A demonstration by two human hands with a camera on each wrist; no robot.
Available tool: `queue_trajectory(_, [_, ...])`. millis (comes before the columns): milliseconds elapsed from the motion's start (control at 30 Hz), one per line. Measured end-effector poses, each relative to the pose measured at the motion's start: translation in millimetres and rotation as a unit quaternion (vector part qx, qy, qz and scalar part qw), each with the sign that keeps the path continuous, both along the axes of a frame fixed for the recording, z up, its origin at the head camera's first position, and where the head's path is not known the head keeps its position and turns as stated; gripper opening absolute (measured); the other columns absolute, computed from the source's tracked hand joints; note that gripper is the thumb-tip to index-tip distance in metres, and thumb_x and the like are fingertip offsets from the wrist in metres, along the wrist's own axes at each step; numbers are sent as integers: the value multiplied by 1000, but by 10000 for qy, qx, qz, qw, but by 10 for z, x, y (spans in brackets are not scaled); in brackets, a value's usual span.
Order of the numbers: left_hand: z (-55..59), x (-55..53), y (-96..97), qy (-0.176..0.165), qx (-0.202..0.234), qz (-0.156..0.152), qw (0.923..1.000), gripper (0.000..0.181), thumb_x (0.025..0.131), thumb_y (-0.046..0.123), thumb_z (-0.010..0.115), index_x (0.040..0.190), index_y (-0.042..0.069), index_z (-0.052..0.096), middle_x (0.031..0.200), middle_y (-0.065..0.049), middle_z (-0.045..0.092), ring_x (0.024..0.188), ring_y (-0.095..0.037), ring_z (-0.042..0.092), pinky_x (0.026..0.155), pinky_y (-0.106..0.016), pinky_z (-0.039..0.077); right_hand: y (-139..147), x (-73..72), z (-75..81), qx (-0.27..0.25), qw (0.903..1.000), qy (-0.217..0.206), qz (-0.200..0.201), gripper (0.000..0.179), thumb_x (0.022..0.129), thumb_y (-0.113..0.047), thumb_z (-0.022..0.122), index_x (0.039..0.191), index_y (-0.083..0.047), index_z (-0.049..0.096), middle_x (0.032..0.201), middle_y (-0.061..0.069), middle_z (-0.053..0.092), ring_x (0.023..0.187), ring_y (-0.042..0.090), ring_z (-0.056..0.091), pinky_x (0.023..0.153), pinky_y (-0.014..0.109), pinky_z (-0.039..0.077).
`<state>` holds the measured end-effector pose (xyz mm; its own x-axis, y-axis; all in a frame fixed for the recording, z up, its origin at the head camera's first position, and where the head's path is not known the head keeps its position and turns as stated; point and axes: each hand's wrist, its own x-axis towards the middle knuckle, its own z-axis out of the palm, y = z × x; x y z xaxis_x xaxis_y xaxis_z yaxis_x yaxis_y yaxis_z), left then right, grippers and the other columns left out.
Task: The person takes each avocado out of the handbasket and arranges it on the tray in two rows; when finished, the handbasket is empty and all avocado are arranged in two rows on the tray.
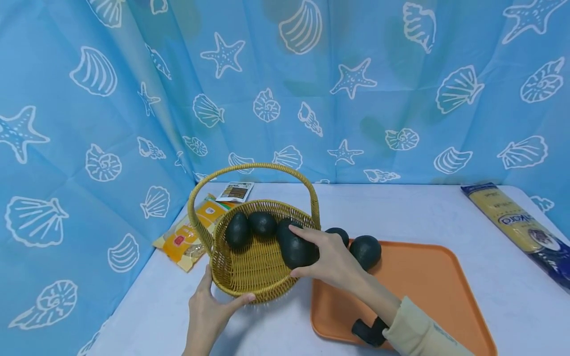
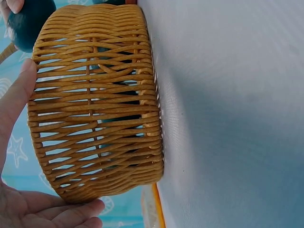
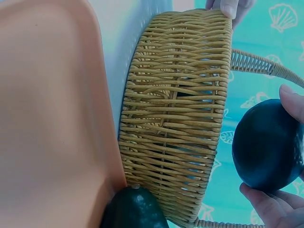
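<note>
A wicker basket (image 1: 254, 269) with a tall arched handle stands on the white table. My left hand (image 1: 208, 309) grips it at the front left, thumb on the rim and fingers round the side. Inside, along the back, lie dark green avocados: a pear-shaped one (image 1: 238, 231), a rounder one (image 1: 262, 224), and another (image 1: 287, 225) partly covered by the one I hold. My right hand (image 1: 331, 259) holds an avocado (image 3: 266, 145) between thumb and fingers, above the basket's right side. In the right wrist view it is raised beyond the basket's rim.
Right of the basket lies an orange tray (image 1: 423, 282). Two avocados, one farther back (image 1: 339, 236) and one nearer (image 1: 366, 251), are at its back left corner. A black object (image 1: 367, 332) shows beside my right sleeve. Yellow packets (image 1: 187, 237) lie behind left; a pasta bag (image 1: 516, 222) lies far right.
</note>
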<state>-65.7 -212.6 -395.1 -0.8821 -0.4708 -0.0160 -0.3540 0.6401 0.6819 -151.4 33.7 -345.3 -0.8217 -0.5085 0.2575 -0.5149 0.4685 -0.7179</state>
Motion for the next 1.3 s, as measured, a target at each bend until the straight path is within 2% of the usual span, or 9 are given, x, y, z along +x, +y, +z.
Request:
queue_trajectory(733, [4,0,-2,-2,69,6,10000,130,56,60,85,151,-1,22,151,-28,33,137,-46,33,108,-60,37,52,30,-9,102,9998,3,-193,87,67,-31,88,143,-25,47,142,8,53,129,30,53,98,51,51])
queue_trajectory(1000, [-1,-4,1,-2,83,-32,10000,129,57,58,86,152,0,21,151,-27,33,138,-46,33,108,-60,37,96,24,-12,93,9997,114,-192,87,66,-31,88,143,-23,48,139,9,55,125,30,56,95,50,53])
queue_trajectory(1300, [7,8,-5,66,54,-71,9999,128,57,57,86,151,-1,22,150,-28,35,137,-46,34,108,-59,37,157,31,-4,196,9991,177,-343,87,66,-29,88,143,-23,48,140,11,54,127,33,53,98,54,50])
